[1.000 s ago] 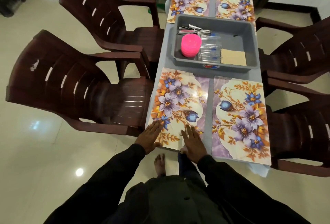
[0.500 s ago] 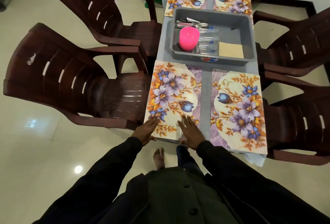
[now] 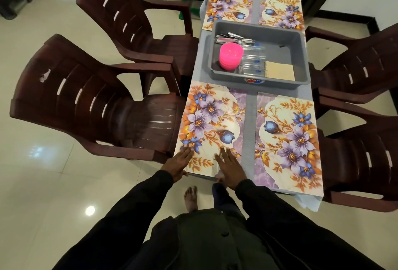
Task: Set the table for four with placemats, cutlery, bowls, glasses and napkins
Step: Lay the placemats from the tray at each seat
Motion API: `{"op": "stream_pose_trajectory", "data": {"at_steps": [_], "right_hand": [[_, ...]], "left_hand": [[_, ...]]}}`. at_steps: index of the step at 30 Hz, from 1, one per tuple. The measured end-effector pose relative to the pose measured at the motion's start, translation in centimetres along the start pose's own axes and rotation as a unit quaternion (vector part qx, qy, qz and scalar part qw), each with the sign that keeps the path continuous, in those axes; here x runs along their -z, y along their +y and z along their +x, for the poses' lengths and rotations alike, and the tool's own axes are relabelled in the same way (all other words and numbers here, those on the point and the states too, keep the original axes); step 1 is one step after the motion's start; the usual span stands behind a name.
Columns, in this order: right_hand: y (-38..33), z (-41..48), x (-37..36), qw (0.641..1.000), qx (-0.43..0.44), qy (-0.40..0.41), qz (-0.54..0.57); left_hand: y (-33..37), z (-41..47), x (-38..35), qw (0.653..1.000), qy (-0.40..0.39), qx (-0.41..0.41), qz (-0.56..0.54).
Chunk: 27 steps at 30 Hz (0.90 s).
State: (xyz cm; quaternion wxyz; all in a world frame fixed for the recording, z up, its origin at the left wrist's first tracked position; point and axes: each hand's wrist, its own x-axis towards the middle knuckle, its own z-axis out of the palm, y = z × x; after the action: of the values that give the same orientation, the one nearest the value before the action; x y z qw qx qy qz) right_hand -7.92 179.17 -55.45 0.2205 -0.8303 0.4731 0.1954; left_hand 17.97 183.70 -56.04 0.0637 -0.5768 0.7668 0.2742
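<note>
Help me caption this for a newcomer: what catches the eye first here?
Four bright floral placemats fill the corners of the table; the left hand and right hand lie flat on the near left placemat. Between the pairs, a grey tub holds a vivid pink stack of bowls at its left end. Dark brown chairs flank both sides.

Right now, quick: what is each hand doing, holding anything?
Left hand: open, fingers flat on the near-left floral placemat, holding nothing.
Right hand: open, flat on the same placemat, holding nothing.
</note>
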Motion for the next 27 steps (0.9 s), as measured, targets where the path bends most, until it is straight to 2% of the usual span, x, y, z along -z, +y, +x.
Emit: {"op": "stream_pose_trajectory", "data": {"at_steps": [14,27], "right_hand": [[-1.2,-0.7,-0.4,0.999,-0.047,0.010,0.009],[-0.4,-0.5,-0.1,0.999,-0.030,0.004,0.016]], "left_hand": [[0.2,-0.1,-0.2,1.000,0.003,-0.024,0.000],[0.3,0.3,-0.6,1.000,-0.003,-0.011,0.004]]}}
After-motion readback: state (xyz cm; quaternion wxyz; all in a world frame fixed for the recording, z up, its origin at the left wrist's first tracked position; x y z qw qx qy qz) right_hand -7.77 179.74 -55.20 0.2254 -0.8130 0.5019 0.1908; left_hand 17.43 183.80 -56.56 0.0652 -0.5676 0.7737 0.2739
